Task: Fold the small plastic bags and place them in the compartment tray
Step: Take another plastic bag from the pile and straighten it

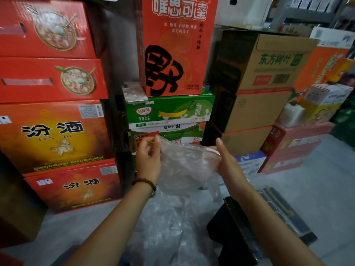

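Observation:
A clear, crumpled small plastic bag point(188, 164) hangs in the air between my two hands. My left hand point(148, 156) pinches its upper left corner with thumb and fingertips. My right hand point(227, 160) grips the bag's right edge, with the thumb pointing up. Below them a heap of more clear plastic bags point(167, 227) lies on the floor. At the lower right sits a dark compartment tray point(284, 214), partly covered by my right forearm and a black box.
Stacked red and orange cartons point(55, 135) fill the left. A green drink carton point(171, 112) with a red carton point(174, 45) on it stands straight ahead. Brown cardboard boxes point(263, 79) rise at the right. A black box point(230, 233) stands beside the tray. Grey floor point(326, 185) shows right.

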Motion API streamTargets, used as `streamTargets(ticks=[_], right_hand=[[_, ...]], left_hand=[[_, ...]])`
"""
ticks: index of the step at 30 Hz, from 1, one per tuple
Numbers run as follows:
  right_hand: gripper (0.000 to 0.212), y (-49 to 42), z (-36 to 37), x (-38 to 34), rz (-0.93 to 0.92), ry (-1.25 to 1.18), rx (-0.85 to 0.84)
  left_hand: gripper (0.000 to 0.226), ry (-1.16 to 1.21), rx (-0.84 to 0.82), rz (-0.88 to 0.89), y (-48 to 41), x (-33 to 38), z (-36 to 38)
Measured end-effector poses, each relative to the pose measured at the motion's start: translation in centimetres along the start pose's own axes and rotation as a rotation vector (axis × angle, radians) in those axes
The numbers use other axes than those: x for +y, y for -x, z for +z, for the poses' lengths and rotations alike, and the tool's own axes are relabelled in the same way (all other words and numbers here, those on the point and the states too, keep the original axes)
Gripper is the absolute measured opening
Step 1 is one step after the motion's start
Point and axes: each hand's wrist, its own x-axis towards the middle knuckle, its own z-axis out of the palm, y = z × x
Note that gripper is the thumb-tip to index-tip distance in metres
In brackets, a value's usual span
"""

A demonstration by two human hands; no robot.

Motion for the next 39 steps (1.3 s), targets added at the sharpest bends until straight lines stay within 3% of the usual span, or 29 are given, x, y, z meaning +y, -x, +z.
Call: streamTargets(ticks=[2,6,9,11,15,17,20,22,26,30,33,36,39], right_hand=[[0.016,0.3,0.2,0.1,0.025,0.084,-0.034],[0.021,0.0,0.3,1.0,-0.006,0.211,0.069],[0.016,0.0,0.3,0.9,-0.058,0.246,-0.004],[0.01,0.1,0.4,0.9,-0.087,0.237,-0.07],[0.017,0.2,0.7,0.6,-0.023,0.118,-0.077],[0.029,0.3,0.6,0.0,0.022,0.08,-0.116],[0.047,0.5,0.5,-0.4,0.035,0.148,-0.206],[0.045,0.4,0.6,0.0,0.003,0.176,-0.166],[0.018,0.1,0.5,0.5,-0.078,0.122,-0.057],[0.012,-0.1,0.5,0.6,-0.08,0.105,-0.092],[0.011,-0.1,0.8,0.8,-0.076,0.091,-0.123],[0.018,0.1,0.5,0.8,-0.031,0.115,-0.202],[0.014,0.2,0.4,1.3,0.016,0.35,-0.233]], left_hand=[[0.016,-0.033,0.012,0.016,0.0,-0.2,0.0],[0.012,-0.234,-0.034,0.07,-0.1,-0.9,-0.2],[0.042,-0.469,-0.244,0.35,-0.1,-0.5,-0.6],[0.049,-0.619,-0.443,0.446,0.1,-0.3,-0.6],[0.029,-0.462,-0.621,0.187,0.3,-0.7,-0.5],[0.02,-0.362,-0.539,0.138,0.2,-0.7,-0.6],[0.023,-0.31,-0.321,0.103,-0.3,-0.7,-0.8],[0.026,-0.31,-0.24,0.034,-0.5,-0.8,-1.0],[0.026,-0.328,-0.252,-0.044,-0.8,-0.7,-1.1],[0.029,-0.236,-0.356,-0.177,-0.7,-0.4,-0.8],[0.03,-0.223,-0.413,-0.182,-0.6,-0.4,-0.7],[0.021,-0.131,-0.329,-0.181,-0.6,-0.1,-0.6],[0.017,-0.071,-0.239,-0.152,-1.4,-0.2,-1.0]])
